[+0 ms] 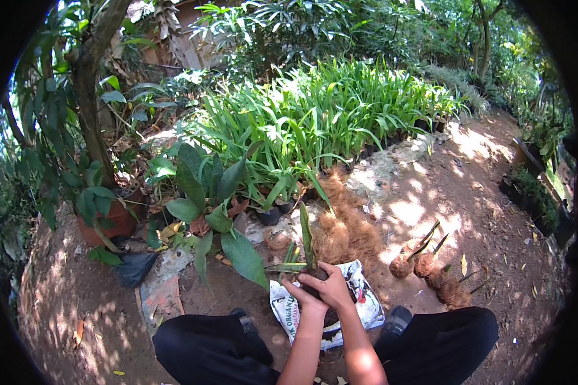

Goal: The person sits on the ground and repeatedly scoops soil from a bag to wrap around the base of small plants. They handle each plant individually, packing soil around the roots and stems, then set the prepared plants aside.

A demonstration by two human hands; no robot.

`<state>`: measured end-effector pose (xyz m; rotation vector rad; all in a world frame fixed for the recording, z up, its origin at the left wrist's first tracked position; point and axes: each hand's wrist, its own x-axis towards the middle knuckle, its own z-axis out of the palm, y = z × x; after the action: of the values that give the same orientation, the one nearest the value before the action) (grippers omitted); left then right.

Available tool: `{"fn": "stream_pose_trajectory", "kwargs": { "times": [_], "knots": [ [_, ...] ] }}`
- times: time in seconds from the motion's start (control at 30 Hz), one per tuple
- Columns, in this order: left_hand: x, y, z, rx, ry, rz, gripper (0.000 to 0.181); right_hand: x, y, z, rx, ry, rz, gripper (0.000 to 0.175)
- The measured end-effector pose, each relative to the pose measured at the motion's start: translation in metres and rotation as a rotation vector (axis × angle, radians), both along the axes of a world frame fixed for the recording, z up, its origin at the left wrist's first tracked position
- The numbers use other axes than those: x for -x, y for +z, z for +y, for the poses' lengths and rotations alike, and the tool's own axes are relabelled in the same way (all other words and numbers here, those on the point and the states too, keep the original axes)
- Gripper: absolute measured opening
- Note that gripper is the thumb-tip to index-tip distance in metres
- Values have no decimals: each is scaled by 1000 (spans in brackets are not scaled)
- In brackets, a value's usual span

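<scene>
Both of my hands, the left hand (pixel 304 292) and the right hand (pixel 331 285), are cupped around a dark clump of soil (pixel 314 284). A snake plant leaf (pixel 307 236) stands upright out of that clump. Beneath my hands lies an opened white plastic sack (pixel 366 293) with printing on it and dark soil inside. A few more cut leaves (pixel 286 267) lie by the sack's far left edge. Beyond the sack spreads a heap of brown coconut fiber (pixel 349 236). To the right, several fiber-wrapped balls (pixel 425 264) with thin leaves sit on the ground.
Broad-leaved snake plants (pixel 241 255) lean in from the left, near a terracotta pot (pixel 108 221) and a black plastic bag (pixel 136 269). Rows of strap-leaved plants (pixel 318 115) in black pots stand farther back. Planters (pixel 530 197) line the right side. My knees flank the sack.
</scene>
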<state>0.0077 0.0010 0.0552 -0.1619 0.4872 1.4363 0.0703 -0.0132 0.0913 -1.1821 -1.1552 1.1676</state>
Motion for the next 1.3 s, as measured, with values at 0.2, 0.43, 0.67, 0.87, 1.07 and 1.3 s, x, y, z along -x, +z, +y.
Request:
{"fn": "stream_pose_trajectory", "kwargs": {
  "times": [0.2, 0.43, 0.67, 0.87, 1.07, 1.3],
  "knots": [
    [-7, -3, 4, 159, 219, 114, 71, 5, -9, 4, 108, -85, 156, 29],
    [-6, 2, 10, -26, 103, 203, 68, -11, -2, 2, 63, -177, 73, 48],
    [5, -32, 25, -95, -120, 675, 64, -24, -7, 3, 124, -89, -23, 65],
    [39, -53, 34, -19, -173, 384, 59, -41, -15, 9, 209, 111, 300, 58],
    [67, -59, 39, -85, -47, 284, 51, -59, -78, 19, 378, -51, 207, 43],
    [93, -55, 37, -163, 17, 243, 27, -57, -201, 12, 552, -197, -320, 48]
  ]
}}
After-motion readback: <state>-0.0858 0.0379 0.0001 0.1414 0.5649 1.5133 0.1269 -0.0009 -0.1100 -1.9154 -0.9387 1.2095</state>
